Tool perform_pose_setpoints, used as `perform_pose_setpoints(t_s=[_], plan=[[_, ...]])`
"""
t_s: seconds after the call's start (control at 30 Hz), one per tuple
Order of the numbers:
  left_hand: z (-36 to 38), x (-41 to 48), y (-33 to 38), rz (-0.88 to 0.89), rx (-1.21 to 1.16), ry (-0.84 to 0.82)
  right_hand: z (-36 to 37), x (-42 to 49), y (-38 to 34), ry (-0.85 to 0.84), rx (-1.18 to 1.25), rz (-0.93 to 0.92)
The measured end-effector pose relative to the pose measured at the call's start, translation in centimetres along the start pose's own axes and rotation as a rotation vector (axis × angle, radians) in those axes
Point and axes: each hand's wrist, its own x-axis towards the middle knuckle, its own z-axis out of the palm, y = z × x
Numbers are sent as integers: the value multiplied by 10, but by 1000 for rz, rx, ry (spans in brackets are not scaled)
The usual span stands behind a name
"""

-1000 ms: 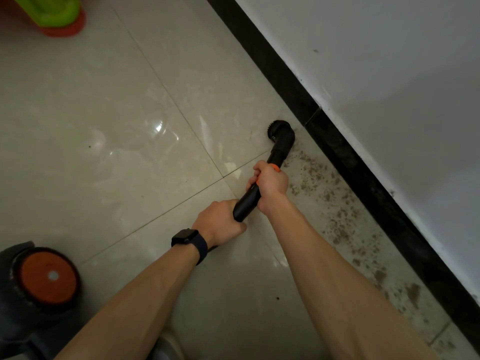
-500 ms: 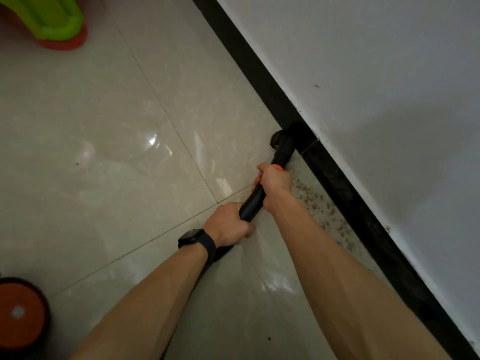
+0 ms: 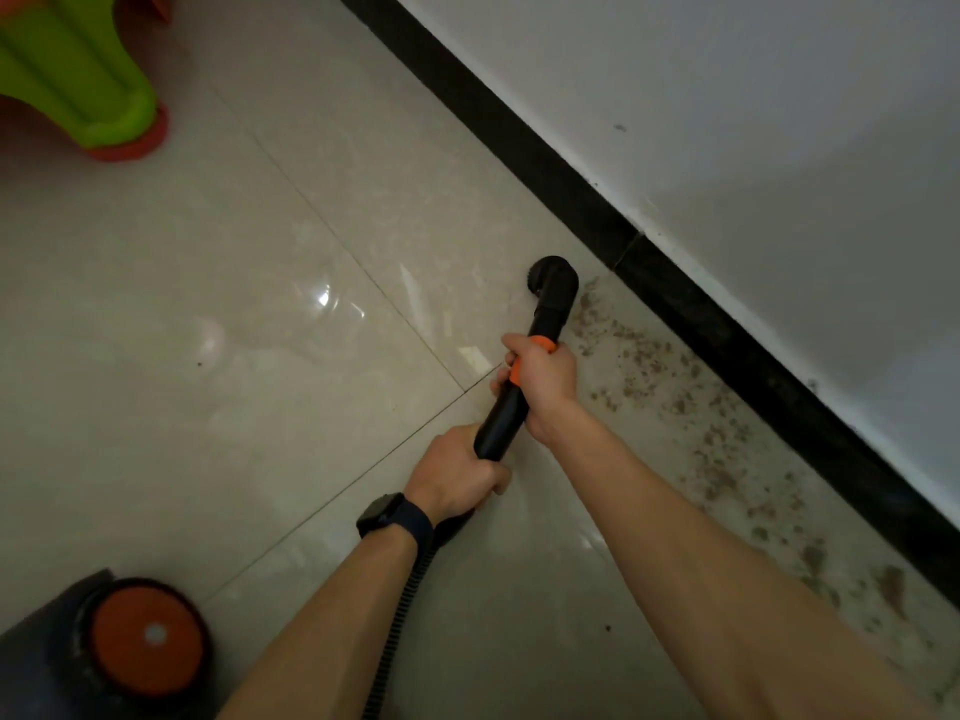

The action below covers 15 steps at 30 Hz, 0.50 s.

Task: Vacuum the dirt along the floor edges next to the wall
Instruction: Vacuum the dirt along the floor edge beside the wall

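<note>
Head view: right grip [image 3: 543, 379] is clenched round the wand [image 3: 501, 418] just below its orange collar. Left grip [image 3: 457, 472] is clenched on the wand's lower end, where the hose [image 3: 400, 615] joins.

Brush nozzle [image 3: 553, 285] is down at the floor near the black skirting [image 3: 571, 200], not touching it, at the far end of the dirt [image 3: 639, 366]. The dirt is strewn along the skirting from the nozzle back toward me.

My read: most of the strip is left to do. I'd push the nozzle flush to the skirting with the bristles flat, then drag back slowly along the edge in overlapping passes. Fast strokes would likely flick crumbs out onto the tile. I'd also watch the hose slack running to the vacuum body [image 3: 104, 646].
</note>
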Motion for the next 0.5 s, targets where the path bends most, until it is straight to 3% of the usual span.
perform_pose_setpoints(t_s=[0.2,0.5], plan=[[-10,-47,-49,-60,82,-16,2,-51,57,44,46,15],[3,-66,-57,-29,305,-65,-29,-79,73,145,137,42]])
